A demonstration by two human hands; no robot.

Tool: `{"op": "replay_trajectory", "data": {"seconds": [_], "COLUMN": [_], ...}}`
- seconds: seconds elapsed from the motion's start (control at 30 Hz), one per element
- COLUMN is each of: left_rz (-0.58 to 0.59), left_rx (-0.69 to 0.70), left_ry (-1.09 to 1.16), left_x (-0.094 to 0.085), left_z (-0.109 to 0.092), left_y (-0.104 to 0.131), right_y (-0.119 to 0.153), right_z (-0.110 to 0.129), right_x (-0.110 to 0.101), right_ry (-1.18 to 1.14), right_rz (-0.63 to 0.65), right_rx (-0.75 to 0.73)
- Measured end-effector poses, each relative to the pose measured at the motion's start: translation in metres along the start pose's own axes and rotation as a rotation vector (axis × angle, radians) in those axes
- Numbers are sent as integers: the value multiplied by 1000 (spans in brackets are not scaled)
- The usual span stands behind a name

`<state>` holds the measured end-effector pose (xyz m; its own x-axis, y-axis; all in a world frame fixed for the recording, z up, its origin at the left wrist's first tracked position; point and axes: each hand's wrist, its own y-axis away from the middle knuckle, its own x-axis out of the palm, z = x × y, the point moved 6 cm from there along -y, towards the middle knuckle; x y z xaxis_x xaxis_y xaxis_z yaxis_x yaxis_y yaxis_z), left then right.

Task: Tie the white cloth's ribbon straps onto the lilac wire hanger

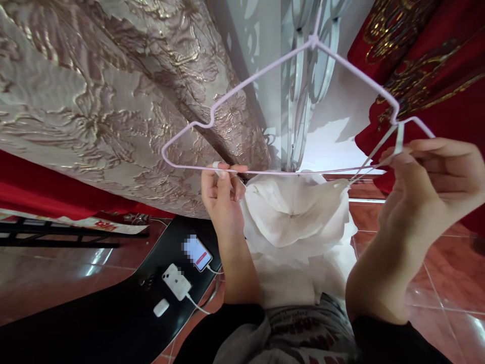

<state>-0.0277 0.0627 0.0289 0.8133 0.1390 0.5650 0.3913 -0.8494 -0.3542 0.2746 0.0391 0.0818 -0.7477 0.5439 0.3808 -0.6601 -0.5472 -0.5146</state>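
A thin lilac hanger hangs in front of me, its hook running out of the top edge. Below its bottom bar is a cream garment with thin straps. One strap loops over the hanger's right notch, and my right hand pinches it beside the hanger's right end. My left hand is closed at the bottom bar, left of centre, with a pale bit of strap between its fingers. The left notch of the hanger has no strap on it.
Brocade fabric fills the left, red embroidered fabric the right, with a white metal grille between. A black bench at lower left holds two phones with cables and a small white case.
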Motion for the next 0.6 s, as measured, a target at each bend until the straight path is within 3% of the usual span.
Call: {"op": "replay_trajectory", "data": {"seconds": [0.07,0.17,0.23,0.33,0.47,0.53,0.6], "left_rz": [-1,-3,-5,-11,-33,-37,-37], "left_rx": [1,9,11,19,23,18,15], "left_ry": [3,1,-12,-39,-79,-97,-100], "left_x": [-1,-2,-2,-2,-2,-3,-3], "left_z": [1,0,0,-1,-2,-1,-2], "left_y": [-1,-2,-2,-2,-2,-1,-1], "right_y": [1,8,12,10,-10,-21,-27], "right_z": [-8,-18,-15,2,16,13,5], "right_x": [2,7,10,19,34,31,19], "right_ry": [-28,-1,46,59,-69,-120,-73], "right_rz": [81,307,406,428,339,275,280], "right_rx": [152,432,511,401,79,-78,-144]}}
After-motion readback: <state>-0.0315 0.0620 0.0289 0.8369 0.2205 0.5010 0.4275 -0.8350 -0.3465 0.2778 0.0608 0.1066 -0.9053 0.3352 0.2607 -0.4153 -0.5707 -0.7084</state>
